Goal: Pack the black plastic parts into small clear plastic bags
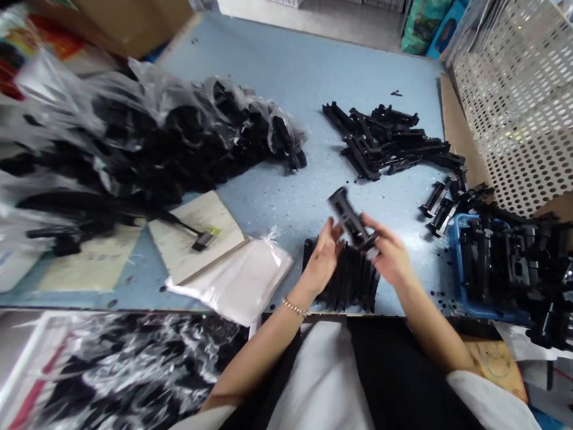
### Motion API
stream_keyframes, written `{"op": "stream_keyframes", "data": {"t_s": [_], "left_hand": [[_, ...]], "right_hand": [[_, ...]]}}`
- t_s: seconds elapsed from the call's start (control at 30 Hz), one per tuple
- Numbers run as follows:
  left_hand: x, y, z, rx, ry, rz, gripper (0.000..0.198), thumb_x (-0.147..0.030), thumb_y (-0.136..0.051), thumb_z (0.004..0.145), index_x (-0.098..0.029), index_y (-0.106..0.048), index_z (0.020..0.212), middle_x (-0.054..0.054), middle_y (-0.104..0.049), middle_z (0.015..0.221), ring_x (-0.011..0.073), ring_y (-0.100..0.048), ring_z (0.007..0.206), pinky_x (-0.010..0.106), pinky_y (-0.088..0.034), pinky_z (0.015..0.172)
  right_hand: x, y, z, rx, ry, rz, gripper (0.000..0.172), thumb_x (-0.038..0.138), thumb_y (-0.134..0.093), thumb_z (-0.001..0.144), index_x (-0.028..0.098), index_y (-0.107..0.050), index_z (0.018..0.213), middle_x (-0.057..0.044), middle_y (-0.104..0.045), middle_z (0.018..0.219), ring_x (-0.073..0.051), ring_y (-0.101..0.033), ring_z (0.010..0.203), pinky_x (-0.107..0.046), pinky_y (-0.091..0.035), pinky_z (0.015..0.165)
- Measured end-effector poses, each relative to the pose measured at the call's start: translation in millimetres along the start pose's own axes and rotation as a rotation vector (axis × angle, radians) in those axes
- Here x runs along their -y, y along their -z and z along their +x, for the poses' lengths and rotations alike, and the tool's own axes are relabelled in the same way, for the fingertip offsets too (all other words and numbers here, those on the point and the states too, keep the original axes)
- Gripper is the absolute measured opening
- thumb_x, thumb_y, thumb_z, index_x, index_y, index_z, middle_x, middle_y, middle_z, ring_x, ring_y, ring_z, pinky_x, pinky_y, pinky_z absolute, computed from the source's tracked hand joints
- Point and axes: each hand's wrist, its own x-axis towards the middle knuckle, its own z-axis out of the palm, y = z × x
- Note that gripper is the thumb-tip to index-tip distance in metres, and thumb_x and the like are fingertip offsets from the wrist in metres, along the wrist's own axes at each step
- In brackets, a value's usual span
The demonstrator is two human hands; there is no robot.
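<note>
A black plastic part (pixel 349 219), long and slotted with flared ends, is held tilted above the worktable. My right hand (pixel 388 252) pinches its lower right end. Against its left side are the curled fingers of my left hand (pixel 323 258), though blur makes the exact contact hard to see. Directly beneath both hands, a row of black bar-shaped parts (pixel 348 287) lies side by side near the table's front edge, partly covered by the hands. Farther back is a loose heap of long black parts (pixel 388 140).
A blue basket (pixel 484 306) full of black parts stands at right, beside a perforated white panel (pixel 550 118). Bagged black parts (pixel 188 126) pile up on the left. Clear plastic bags (pixel 241 278) and a board (pixel 199 234) lie at the front of the blue table (pixel 280 60).
</note>
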Motion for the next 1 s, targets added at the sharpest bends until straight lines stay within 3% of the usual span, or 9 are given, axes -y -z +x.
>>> {"op": "stream_keyframes", "data": {"t_s": [0.07,0.17,0.3,0.4,0.57,0.73,0.87,0.93,1.0], "left_hand": [[-5.8,-14.7,4.9,0.026,0.147,-0.27,0.063,-0.067,-0.066,0.085,-0.02,-0.063,0.127,0.011,-0.068,0.129,0.0279,-0.058,0.131,0.042,-0.047,0.112],[-13.4,-22.9,0.8,-0.017,0.203,-0.343,0.06,-0.056,-0.082,0.076,-0.02,-0.062,0.118,0.005,-0.073,0.104,0.0228,-0.07,0.104,0.036,-0.055,0.094],[-20.0,-24.1,-16.7,0.101,0.216,-0.168,0.055,-0.051,-0.084,0.076,-0.022,-0.056,0.114,-0.003,-0.066,0.079,0.0139,-0.065,0.065,0.027,-0.053,0.063],[-23.0,-25.0,-23.6,0.152,0.231,-0.086,0.052,-0.057,-0.078,0.08,-0.022,-0.055,0.111,-0.003,-0.063,0.074,0.0124,-0.06,0.057,0.025,-0.048,0.054],[-32.5,-16.3,-13.5,0.105,0.217,-0.081,0.058,-0.06,-0.079,0.077,-0.02,-0.057,0.114,-0.004,-0.061,0.068,0.0121,-0.058,0.054,0.023,-0.045,0.05],[-39.7,-12.9,-1.5,-0.039,0.252,-0.204,0.059,-0.065,-0.079,0.073,-0.018,-0.063,0.104,-0.001,-0.064,0.081,0.0117,-0.061,0.068,0.025,-0.052,0.066],[-31.5,-15.0,-2.6,-0.065,0.16,0.001,0.05,-0.067,-0.069,0.083,-0.017,-0.064,0.09,0.002,-0.064,0.081,0.0143,-0.061,0.075,0.028,-0.052,0.077],[-26.7,-3.1,-7.3,-0.105,0.081,0.164,0.048,-0.066,-0.065,0.086,-0.019,-0.064,0.094,0.003,-0.065,0.084,0.0166,-0.062,0.077,0.03,-0.052,0.078],[-22.9,20.8,-14.7,-0.149,0.059,0.297,0.046,-0.065,-0.064,0.088,-0.02,-0.064,0.101,0.003,-0.066,0.086,0.0188,-0.063,0.077,0.032,-0.052,0.076]], "right_hand": [[14.1,-16.3,-25.6,0.13,0.13,-0.166,0.029,0.03,-0.054,0.095,0.029,-0.068,0.121,-0.004,-0.066,0.137,-0.022,-0.062,0.123,-0.043,-0.054,0.102],[42.0,-14.0,-32.2,0.178,0.336,-0.553,0.025,0.038,-0.049,0.103,0.026,-0.068,0.113,-0.008,-0.069,0.122,-0.024,-0.061,0.117,-0.045,-0.05,0.103],[56.7,-1.0,-0.8,0.017,0.511,-0.906,0.037,0.053,-0.043,0.103,0.022,-0.063,0.105,-0.013,-0.065,0.104,-0.028,-0.056,0.101,-0.046,-0.049,0.09],[47.8,-4.9,24.6,0.057,0.557,-0.901,0.043,0.055,-0.036,0.104,0.023,-0.059,0.089,-0.009,-0.059,0.086,-0.026,-0.054,0.087,-0.042,-0.047,0.081],[39.8,-16.0,25.6,0.148,0.383,-0.624,0.052,0.057,-0.023,0.107,0.023,-0.051,0.079,-0.002,-0.053,0.074,-0.017,-0.051,0.069,-0.031,-0.043,0.068],[31.5,-24.5,-15.9,0.261,0.613,-0.779,0.052,0.061,-0.031,0.104,0.021,-0.061,0.089,-0.008,-0.062,0.085,-0.022,-0.053,0.078,-0.037,-0.045,0.074],[13.3,-39.0,-39.2,0.25,0.662,-0.922,0.046,0.048,-0.032,0.107,0.02,-0.062,0.084,-0.01,-0.064,0.083,-0.024,-0.054,0.079,-0.038,-0.045,0.075],[6.4,-42.5,-44.2,0.277,0.568,-0.927,0.046,0.043,-0.029,0.109,0.02,-0.062,0.085,-0.008,-0.064,0.08,-0.022,-0.056,0.078,-0.036,-0.046,0.073],[0.7,-40.6,-48.0,0.332,0.451,-0.945,0.046,0.041,-0.028,0.109,0.02,-0.064,0.091,-0.007,-0.066,0.082,-0.02,-0.059,0.078,-0.034,-0.047,0.073]]}}
